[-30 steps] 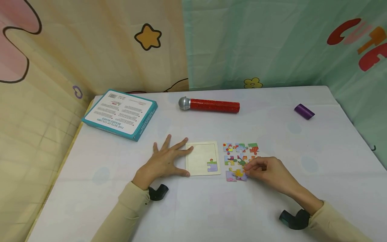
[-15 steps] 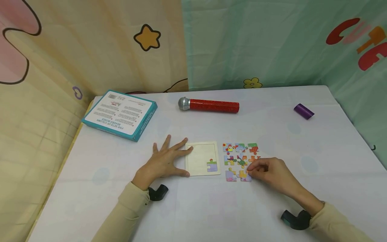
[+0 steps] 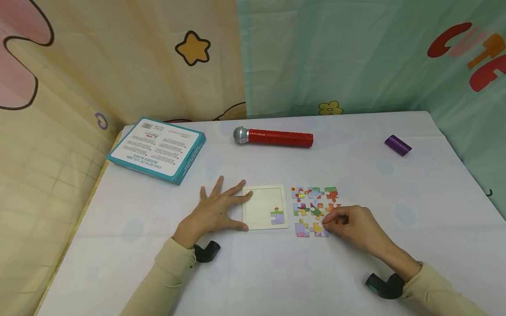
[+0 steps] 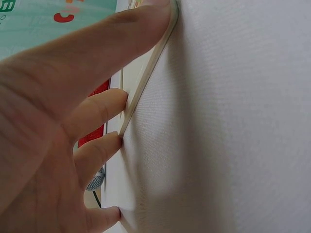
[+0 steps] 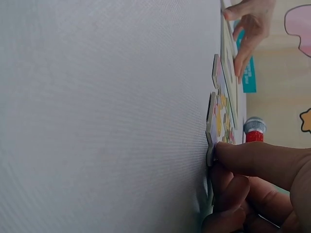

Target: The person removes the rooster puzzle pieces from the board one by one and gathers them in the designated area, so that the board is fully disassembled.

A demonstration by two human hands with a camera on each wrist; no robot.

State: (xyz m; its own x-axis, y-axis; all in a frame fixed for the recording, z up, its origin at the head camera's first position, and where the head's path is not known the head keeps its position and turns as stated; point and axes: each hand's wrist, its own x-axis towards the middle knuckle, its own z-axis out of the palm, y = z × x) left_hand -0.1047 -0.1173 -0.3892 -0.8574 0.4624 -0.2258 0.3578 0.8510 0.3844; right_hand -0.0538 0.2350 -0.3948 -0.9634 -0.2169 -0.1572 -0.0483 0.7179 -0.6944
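Observation:
A square wooden puzzle tray point(image 3: 262, 188) lies on the table, with one purple-and-green puzzle piece point(image 3: 278, 217) in its lower right corner. My left hand point(image 3: 213, 213) is spread out, its thumb and fingertips touching the left side of the tray, as the left wrist view also shows. To the right of the tray, several loose jigsaw pieces point(image 3: 301, 209) lie in rows. With thumb and curled fingers, my right hand point(image 3: 352, 224) pinches the right edge of a yellow-and-purple puzzle piece point(image 3: 318, 229) in the nearest row. Its fingers partly cover an orange piece point(image 3: 331, 206) behind.
Toward the back stand out a red toy microphone point(image 3: 276, 138), a teal-and-white box point(image 3: 156, 149) at left and a purple half-tube point(image 3: 398, 145) at right. Patterned curtains point(image 3: 336, 57) hang behind the white-covered table point(image 3: 253, 276).
My right hand has slid the yellow-and-purple piece slightly right, leaving a gap to the pink-and-purple piece on its left. It has held still for the last half second. The left hand stays put.

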